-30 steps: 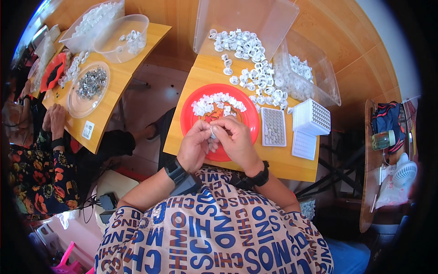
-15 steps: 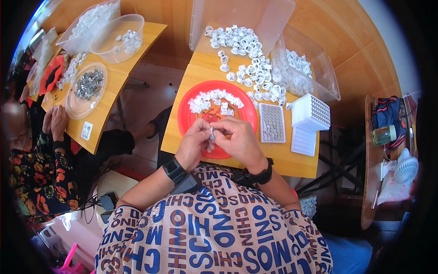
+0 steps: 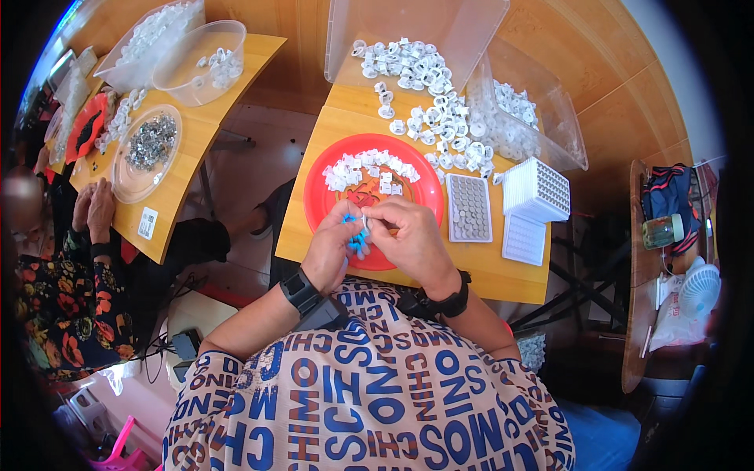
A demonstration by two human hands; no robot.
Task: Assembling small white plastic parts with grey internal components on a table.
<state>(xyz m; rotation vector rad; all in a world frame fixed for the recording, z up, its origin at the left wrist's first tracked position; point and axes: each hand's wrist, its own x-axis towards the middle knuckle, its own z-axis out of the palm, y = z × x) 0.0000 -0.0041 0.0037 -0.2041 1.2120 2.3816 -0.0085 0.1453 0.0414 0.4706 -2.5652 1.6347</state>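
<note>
Above the near part of a red plate, my two hands meet. My left hand is closed, pinching a small white part at its fingertips. My right hand grips the same part between thumb and fingers. Bright blue light shows between and on the fingers of the left hand; its source is mostly hidden. Small white square pieces lie on the far half of the plate. Right of the plate sits a white tray holding rows of round silver discs.
Many white ring-shaped parts spread over the table's far side, beside a clear bin of more. Stacked white trays stand at the right edge. At left, a co-worker's hands rest by another table with a dish of metal pieces.
Blue light now shines at the left hand's fingers, where none was seen before. Both hands keep almost the same place and grip.
</note>
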